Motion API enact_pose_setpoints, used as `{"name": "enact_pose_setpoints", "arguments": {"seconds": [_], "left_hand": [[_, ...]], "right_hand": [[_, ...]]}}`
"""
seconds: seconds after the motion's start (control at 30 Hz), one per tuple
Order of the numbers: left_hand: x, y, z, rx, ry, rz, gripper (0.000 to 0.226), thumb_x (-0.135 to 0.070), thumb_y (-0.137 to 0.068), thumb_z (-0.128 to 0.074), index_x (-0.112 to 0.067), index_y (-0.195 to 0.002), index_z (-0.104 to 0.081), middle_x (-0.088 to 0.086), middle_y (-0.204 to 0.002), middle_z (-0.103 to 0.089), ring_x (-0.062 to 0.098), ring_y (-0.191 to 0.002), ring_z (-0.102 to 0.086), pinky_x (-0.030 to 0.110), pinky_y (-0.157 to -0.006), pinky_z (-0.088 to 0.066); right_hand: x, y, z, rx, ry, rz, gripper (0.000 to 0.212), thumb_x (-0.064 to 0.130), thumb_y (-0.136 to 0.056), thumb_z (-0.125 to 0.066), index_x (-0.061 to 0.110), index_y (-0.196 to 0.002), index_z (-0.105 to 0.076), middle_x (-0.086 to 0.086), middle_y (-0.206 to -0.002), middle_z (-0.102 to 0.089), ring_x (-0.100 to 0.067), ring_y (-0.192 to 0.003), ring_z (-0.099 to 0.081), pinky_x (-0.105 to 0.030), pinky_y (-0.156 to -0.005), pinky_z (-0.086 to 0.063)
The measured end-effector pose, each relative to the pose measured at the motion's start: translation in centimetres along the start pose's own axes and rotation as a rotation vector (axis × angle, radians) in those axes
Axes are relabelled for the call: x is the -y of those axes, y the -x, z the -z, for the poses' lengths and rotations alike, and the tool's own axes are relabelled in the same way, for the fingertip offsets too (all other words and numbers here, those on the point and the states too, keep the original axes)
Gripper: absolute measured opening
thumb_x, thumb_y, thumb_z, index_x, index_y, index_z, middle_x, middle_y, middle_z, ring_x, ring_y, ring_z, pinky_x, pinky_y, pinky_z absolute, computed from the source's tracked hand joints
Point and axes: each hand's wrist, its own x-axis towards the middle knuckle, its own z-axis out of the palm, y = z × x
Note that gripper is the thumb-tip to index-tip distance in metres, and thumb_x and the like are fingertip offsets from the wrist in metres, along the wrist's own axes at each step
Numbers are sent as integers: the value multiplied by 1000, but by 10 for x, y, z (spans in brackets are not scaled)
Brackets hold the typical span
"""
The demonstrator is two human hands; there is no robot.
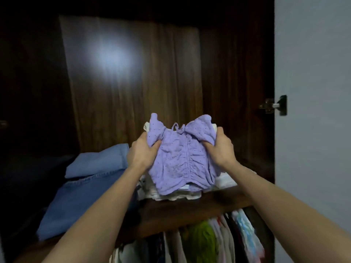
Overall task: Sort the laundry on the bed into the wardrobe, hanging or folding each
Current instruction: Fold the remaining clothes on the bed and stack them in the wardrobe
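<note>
A small lilac top (pixel 180 158) with ruched front and puffed sleeves lies over a stack of folded white clothes (pixel 226 180) on the wardrobe shelf (pixel 182 209). My left hand (pixel 143 152) grips its left sleeve side, fingers curled into the cloth. On the other side my right hand (pixel 221 147) grips the right sleeve. Both hands hold the top at shelf height inside the dark wooden wardrobe (pixel 133 82).
Folded blue denim garments (pixel 85 186) lie on the shelf to the left. Below the shelf hang several clothes (pixel 205 242), among them a green one. The open wardrobe door (pixel 313 111) with a metal hinge (pixel 273 105) stands at the right.
</note>
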Motion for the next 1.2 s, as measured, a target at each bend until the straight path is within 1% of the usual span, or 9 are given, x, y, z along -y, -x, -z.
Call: {"name": "enact_pose_setpoints", "arguments": {"seconds": [0.3,0.57,0.67,0.8,0.87,0.93,1.0,1.1,1.2], "left_hand": [[39,-118,-88,-160,14,240,37,-43,-90,-59,-13,-111,-61,10,-106,-67,30,-95,-61,33,-76,-46],[96,-204,-161,-118,-28,533,55,-48,-86,-64,0,-112,-59,19,-111,-63,34,-92,-60,29,-53,-40],[127,-212,-185,-13,-68,655,64,-48,-85,-65,3,-123,-54,21,-121,-60,38,-107,-59,36,-75,-49],[150,-209,-207,164,-272,768,77,-43,-87,-64,0,-142,-30,22,-145,-36,37,-132,-40,42,-103,-38],[136,-211,-205,135,-486,624,62,-28,-91,-59,-7,-141,-30,19,-146,-27,38,-136,-28,49,-107,-31],[117,-214,-202,84,-672,309,50,-20,-95,-50,-12,-142,-34,15,-149,-28,35,-140,-21,51,-108,-28],[107,-208,-205,165,-627,128,47,-38,-100,-39,-21,-144,-37,7,-155,-28,30,-145,-17,50,-114,-18],[120,-187,-220,508,-651,199,71,-69,-93,-16,-32,-153,-16,-3,-162,-7,30,-148,2,54,-116,3],[158,-187,-233,586,-575,349,84,-81,-84,-12,-35,-153,1,-10,-161,6,29,-148,12,56,-115,6]], "right_hand": [[-88,-187,-95,150,69,55,30,30,-91,-58,10,-110,-47,-11,-107,-61,-31,-91,-59,-33,-69,-42],[-175,-270,-172,305,176,-142,36,32,-93,-58,1,-111,-62,-21,-114,-63,-37,-100,-60,-32,-73,-43],[-203,-264,-201,428,263,-220,41,32,-94,-57,-1,-118,-60,-21,-122,-60,-36,-109,-58,-34,-83,-47],[-221,-250,-230,623,402,-204,51,31,-100,-43,2,-141,-38,-20,-141,-45,-34,-127,-46,-35,-101,-39],[-220,-253,-235,582,463,-184,61,35,-99,-41,10,-150,-17,-18,-151,-29,-34,-136,-33,-42,-108,-30],[-217,-253,-236,473,522,-12,62,39,-99,-37,18,-152,-13,-12,-158,-16,-30,-143,-20,-47,-114,-19],[-219,-248,-237,447,493,117,59,47,-99,-32,24,-152,-17,-6,-160,-13,-25,-146,-15,-45,-117,-12],[-237,-231,-246,608,531,146,62,59,-97,-23,31,-152,-16,0,-161,-11,-21,-147,-10,-49,-117,-6],[-263,-225,-258,809,583,13,82,77,-84,-2,33,-152,-8,1,-161,-3,-24,-147,-4,-55,-116,-1]]}}
